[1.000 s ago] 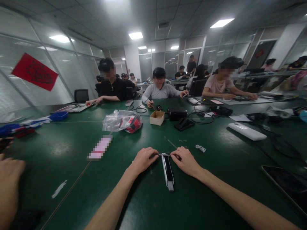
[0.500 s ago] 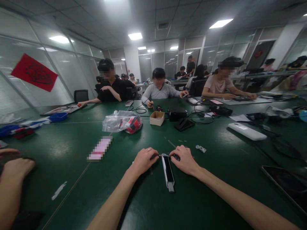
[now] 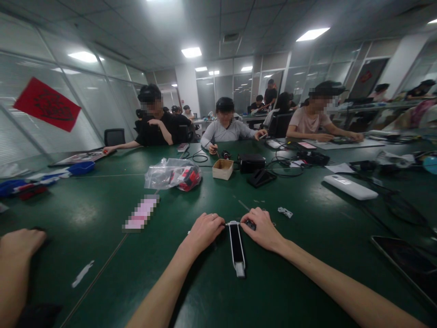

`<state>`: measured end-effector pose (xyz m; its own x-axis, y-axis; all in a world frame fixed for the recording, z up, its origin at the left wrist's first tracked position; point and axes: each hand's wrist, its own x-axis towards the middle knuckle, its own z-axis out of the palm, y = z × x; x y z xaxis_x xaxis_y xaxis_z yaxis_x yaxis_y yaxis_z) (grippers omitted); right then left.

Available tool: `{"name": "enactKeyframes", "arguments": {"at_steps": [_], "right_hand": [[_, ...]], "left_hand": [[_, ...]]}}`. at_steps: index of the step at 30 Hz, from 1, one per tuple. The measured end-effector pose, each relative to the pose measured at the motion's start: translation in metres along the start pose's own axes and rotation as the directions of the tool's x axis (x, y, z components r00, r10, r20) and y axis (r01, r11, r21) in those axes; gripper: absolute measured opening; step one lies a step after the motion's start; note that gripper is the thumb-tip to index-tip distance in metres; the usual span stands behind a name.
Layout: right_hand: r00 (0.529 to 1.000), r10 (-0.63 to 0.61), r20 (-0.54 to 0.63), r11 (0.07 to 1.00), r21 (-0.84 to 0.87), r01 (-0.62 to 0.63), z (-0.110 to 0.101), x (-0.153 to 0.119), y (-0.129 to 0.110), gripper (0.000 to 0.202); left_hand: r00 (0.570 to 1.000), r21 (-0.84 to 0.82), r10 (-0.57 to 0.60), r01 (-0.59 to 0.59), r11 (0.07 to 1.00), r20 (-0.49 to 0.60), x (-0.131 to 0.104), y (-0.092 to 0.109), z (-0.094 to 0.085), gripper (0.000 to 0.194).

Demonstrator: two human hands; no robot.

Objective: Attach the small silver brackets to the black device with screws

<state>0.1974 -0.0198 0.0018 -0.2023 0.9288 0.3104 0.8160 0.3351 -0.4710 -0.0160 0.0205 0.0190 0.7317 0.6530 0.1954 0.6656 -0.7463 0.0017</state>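
A narrow device with a white frame and a dark face lies lengthwise on the green table, its light tip toward me. My left hand is closed in a pinch at the left of its far end, on something too small to make out. On the other side, my right hand is closed too, with a small dark object under its fingers; what the fingertips grip is unclear. Right of that hand lies a small whitish bracket-like piece.
Ahead are a plastic bag with red and black items, an open box and a black box. A white case and a tablet-like device lie right. Another person's hand rests left; people sit opposite.
The near end of the narrow device has swung slightly left. My hands have barely moved. At the left edge, the other person's hands have shifted, and only one shows clearly now.
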Motion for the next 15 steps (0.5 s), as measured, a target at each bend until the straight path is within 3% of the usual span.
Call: {"name": "enactKeyframes", "arguments": {"at_steps": [6,15], "right_hand": [[1.000,-0.018,-0.002,1.000,-0.006,0.018,0.002,-0.001,0.003,0.017],[1.000,-0.019,0.021,1.000,0.007,0.018,0.000,-0.001,0.004,0.018]], "left_hand": [[0.998,-0.074,-0.035,0.039,0.996,0.044,0.000,-0.003,0.005,0.012],[0.997,-0.221,-0.071,0.068,0.973,-0.008,-0.001,-0.008,0.018,0.012]]}}
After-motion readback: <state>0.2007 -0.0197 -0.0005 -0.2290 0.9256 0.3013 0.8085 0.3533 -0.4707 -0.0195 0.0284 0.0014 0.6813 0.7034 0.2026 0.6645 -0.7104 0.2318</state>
